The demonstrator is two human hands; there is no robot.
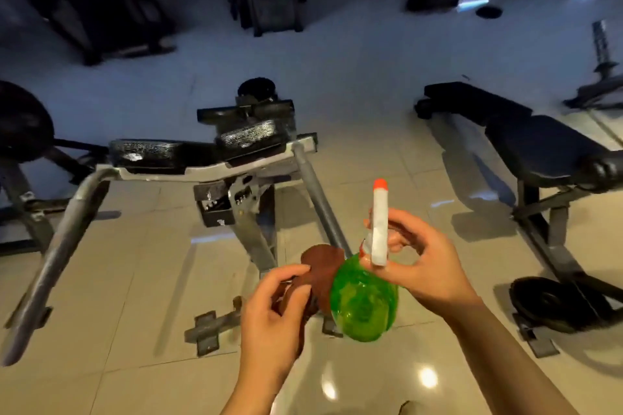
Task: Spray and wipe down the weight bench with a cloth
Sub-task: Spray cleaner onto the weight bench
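The right hand [426, 266] grips the neck and trigger area of the spray bottle [364, 296], fingers curled round it below the white spray head. The bottle has a translucent bright green, rounded body; its white head points away from the person and ends in an orange nozzle tip [380, 184]. The left hand [273, 310] pinches the cloth [322, 271] between thumb and curled fingers. The cloth is brown, bunched and folded, and lies just left of the bottle body, touching or overlapping it as seen from the head camera. The weight bench [202, 153] stands beyond and to the left of both hands. Its black pads are glossy, with speckled highlights on the upper surfaces; whether these are droplets cannot be told. The pads sit on a grey metal frame with long tubular legs resting on the pale tiled floor [101, 330]. A second black bench [542, 148] stands beyond and to the right of the right hand, with a dark weight plate [553, 300] on the floor near its foot.
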